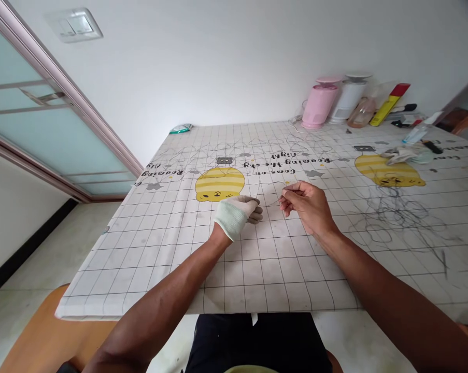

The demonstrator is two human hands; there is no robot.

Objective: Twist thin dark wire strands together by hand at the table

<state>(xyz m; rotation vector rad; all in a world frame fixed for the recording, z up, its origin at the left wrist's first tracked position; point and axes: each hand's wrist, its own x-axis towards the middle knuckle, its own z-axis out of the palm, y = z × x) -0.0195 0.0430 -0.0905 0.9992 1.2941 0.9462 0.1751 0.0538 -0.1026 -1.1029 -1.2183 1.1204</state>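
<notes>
My left hand (241, 211), in a whitish knitted glove, is held low above the tablecloth with its thumb and fingers pinched together. To its right, my bare right hand (301, 203) also pinches, thumb against forefinger, other fingers curled. A fine thread-like strand (271, 202) shows faintly between the two hands. It is too thin to tell whether it is thread or wire. Further right on the cloth lies a loose tangle of dark thin strands (393, 217). More thin strands (237, 144) lie in loops across the back of the table.
A checked tablecloth (156, 269) with printed yellow bears covers the table. At the back right stand a pink cylindrical device (321, 102), a white one (348, 98), a yellow-and-red box (390, 105) and a clear bottle (421, 129). A crumpled glove (405, 154) lies nearby; a green packet (181, 128) sits back left.
</notes>
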